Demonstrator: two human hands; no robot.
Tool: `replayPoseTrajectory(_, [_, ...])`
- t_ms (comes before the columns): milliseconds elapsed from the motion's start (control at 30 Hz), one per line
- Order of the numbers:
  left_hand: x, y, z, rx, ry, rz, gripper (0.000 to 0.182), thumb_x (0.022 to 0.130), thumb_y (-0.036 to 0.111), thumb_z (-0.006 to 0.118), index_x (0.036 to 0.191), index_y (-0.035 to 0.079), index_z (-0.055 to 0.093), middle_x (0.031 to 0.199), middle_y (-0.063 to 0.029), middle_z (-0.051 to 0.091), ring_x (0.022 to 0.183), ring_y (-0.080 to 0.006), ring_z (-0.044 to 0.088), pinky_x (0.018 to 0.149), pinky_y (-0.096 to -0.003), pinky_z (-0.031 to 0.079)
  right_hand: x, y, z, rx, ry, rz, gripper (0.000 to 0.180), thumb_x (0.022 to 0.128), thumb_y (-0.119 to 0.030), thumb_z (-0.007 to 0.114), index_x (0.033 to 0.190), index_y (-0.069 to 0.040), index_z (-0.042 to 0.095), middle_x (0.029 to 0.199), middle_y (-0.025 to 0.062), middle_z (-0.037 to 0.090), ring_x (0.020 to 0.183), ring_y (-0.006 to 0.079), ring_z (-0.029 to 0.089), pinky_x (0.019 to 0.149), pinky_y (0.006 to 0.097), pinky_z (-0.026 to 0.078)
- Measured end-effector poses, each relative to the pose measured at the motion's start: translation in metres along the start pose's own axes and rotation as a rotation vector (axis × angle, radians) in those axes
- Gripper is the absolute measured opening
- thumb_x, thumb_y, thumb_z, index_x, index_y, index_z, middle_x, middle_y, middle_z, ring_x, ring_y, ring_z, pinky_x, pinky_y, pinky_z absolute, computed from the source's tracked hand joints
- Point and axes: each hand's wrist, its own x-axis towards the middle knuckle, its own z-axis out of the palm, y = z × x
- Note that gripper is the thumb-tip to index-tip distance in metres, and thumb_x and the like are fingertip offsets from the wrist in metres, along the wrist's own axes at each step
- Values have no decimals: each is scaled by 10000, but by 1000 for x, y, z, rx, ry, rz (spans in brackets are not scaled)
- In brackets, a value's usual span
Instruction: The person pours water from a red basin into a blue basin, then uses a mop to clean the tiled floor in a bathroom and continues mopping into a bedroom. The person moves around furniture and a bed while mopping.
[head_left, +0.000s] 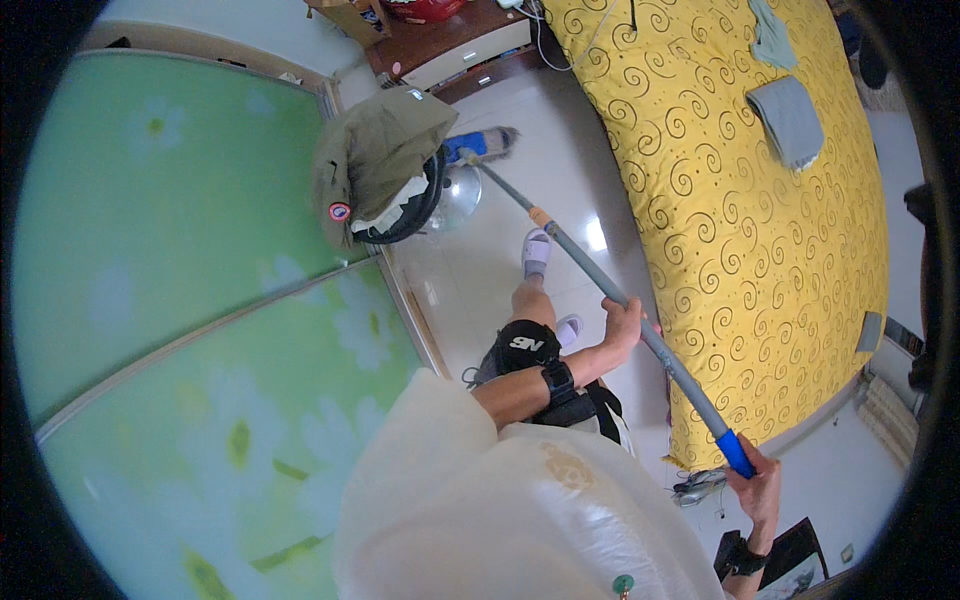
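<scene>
My left hand (624, 330) is closed around the middle of the grey pole (592, 266) of a mop. At the pole's upper end, my right hand (756, 480) grips the blue sleeve (735, 452). The pole slants down past an orange collar (539, 217) to a flat mop head (495, 142) with a blue plate and grey fringe. That head lies on the glossy tiled floor (480, 300), beside the round metal base (459, 196) of a seat. A khaki jacket (390, 142) drapes over the seat and hides most of it.
To the right stands a bed with a yellow swirl-patterned cover (675, 150), with a folded grey cloth (789, 124) on top. Green flower-patterned sliding doors (187, 225) line the left. A brown drawer cabinet (457, 45) is at the far end. A white cable (551, 64) hangs near the bed's corner.
</scene>
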Motion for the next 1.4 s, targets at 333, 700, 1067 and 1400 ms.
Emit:
replayPoseTrajectory(333, [121, 6, -53, 179, 134, 97, 158, 768, 161, 483, 703, 31, 421, 474, -82, 436, 367, -214, 447, 353, -340, 387, 34, 25, 161, -118, 156, -308, 531, 665, -63, 616, 1167, -12, 453, 686, 202, 549, 610, 339, 551, 551, 375, 446])
replayPoseTrajectory(700, [24, -196, -73, 308, 9, -242, 270, 807, 172, 491, 965, 19, 335, 846, -137, 452, 740, -301, 554, 562, -439, 525, -102, 158, 115, -247, 82, -144, 546, 614, 20, 547, 1153, -49, 492, 640, 164, 530, 545, 268, 543, 523, 308, 436])
replayPoseTrajectory(1067, [-122, -278, -49, -69, -514, -773, 240, 824, 232, 476, 927, 25, 409, 843, -130, 526, 845, -311, 577, 812, -435, 465, -248, 200, 22, -444, 304, 102, 516, 505, 15, 652, 1014, 13, 572, 650, 132, 520, 573, 209, 503, 522, 311, 405])
replayPoseTrajectory(1400, [-74, -180, -144, 235, -233, -486, 238, 791, 177, 484, 932, 18, 376, 787, -153, 517, 720, -321, 577, 639, -492, 511, -214, 160, 172, 75, 223, 164, 394, 657, 40, 606, 1047, 55, 549, 819, 88, 558, 698, 116, 484, 580, 232, 418])
